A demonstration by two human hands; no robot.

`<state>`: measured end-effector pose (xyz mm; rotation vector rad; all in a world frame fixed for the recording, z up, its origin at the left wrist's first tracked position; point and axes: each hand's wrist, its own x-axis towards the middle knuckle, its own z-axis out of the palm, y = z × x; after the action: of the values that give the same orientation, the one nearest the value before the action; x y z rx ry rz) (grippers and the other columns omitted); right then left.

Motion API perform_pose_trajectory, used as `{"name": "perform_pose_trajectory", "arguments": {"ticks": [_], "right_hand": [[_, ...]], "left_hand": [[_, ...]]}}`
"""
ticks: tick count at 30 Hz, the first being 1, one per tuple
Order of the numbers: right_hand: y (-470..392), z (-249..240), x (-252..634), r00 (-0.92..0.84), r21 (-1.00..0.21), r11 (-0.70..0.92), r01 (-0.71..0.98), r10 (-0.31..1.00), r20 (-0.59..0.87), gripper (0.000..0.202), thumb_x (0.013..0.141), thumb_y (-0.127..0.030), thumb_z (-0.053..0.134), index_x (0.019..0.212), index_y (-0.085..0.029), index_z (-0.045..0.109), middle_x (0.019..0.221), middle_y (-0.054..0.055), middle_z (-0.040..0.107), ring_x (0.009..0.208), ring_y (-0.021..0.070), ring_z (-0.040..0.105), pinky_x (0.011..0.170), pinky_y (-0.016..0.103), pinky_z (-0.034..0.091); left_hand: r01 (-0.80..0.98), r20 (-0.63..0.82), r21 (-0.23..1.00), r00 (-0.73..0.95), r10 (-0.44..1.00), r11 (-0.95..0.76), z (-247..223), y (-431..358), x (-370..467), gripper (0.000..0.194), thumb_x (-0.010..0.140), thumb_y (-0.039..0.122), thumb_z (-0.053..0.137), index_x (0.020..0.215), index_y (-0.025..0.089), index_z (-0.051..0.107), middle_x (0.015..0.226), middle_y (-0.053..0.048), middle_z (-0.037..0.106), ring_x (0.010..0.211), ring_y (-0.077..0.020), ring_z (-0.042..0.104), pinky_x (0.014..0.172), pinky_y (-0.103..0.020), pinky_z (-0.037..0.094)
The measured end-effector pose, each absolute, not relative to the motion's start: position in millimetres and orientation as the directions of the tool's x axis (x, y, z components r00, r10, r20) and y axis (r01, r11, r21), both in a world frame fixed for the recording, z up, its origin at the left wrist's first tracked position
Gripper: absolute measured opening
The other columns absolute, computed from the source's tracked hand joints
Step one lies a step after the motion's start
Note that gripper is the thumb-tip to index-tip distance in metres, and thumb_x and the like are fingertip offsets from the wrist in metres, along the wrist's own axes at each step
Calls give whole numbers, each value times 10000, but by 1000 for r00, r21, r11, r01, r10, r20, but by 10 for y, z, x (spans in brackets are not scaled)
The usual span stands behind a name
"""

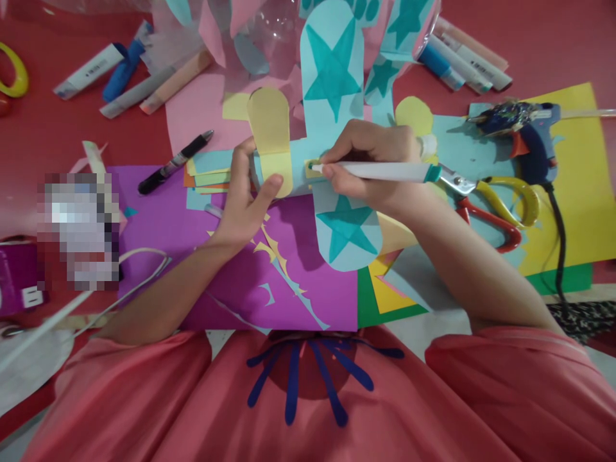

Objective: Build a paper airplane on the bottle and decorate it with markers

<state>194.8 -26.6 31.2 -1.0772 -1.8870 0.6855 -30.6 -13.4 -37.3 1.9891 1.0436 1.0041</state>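
Note:
A light blue paper plane (332, 154) with teal stars on its wings is held over purple paper (312, 244). My left hand (245, 199) is wrapped round its narrow body, thumb on the yellow rounded strip (269, 122) that crosses one end. In my right hand (370, 160) is a white marker (385, 171) with a teal end, pinched near its point. The marker tip touches a small yellow rectangle (314, 168) on the body, where a teal spot shows. Part of the body is hidden by my right fingers.
Scissors (500, 199) and a blue glue gun (534, 135) lie at the right, with its cord hanging toward me. A black pen (176, 162) rests left of the plane. Markers (91, 69) lie at both back sides. Yellow paper scraps (274, 247) are scattered on the purple sheet.

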Motion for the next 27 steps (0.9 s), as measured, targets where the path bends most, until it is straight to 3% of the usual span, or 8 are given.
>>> {"name": "perform_pose_trajectory", "arguments": {"ticks": [6, 12, 19, 27], "right_hand": [[-257, 291, 1958, -297, -848, 350, 398, 924, 242, 204, 802, -391, 656, 694, -234, 581, 653, 2, 636, 594, 146, 556, 562, 289, 447], [-257, 344, 1962, -280, -870, 299, 393, 940, 196, 276, 773, -442, 693, 652, -239, 552, 606, -4, 598, 567, 147, 511, 545, 303, 429], [-246, 377, 1963, -247, -846, 326, 422, 939, 238, 321, 783, -433, 661, 600, -236, 484, 574, -12, 541, 544, 133, 457, 529, 301, 355], [-253, 368, 1963, -214, -827, 346, 443, 937, 277, 300, 814, -390, 638, 600, -244, 486, 579, -18, 554, 546, 138, 484, 542, 301, 386]], "left_hand": [[303, 338, 840, 355, 872, -450, -413, -131, -304, 439, 955, 597, 451, 1328, 375, 390, 1309, -50, 536, 1236, -260, 546, 1075, -469, 471], [315, 326, 838, 367, 871, -446, -402, -125, -321, 450, 950, 605, 452, 1333, 377, 396, 1296, -52, 541, 1212, -267, 553, 1052, -471, 485], [310, 329, 838, 372, 868, -450, -413, -124, -318, 494, 949, 624, 440, 1354, 347, 378, 1318, -62, 528, 1253, -277, 534, 1089, -485, 448], [312, 343, 830, 367, 865, -462, -422, -115, -308, 500, 943, 634, 445, 1340, 337, 384, 1304, -66, 531, 1243, -278, 538, 1084, -491, 450]]}}
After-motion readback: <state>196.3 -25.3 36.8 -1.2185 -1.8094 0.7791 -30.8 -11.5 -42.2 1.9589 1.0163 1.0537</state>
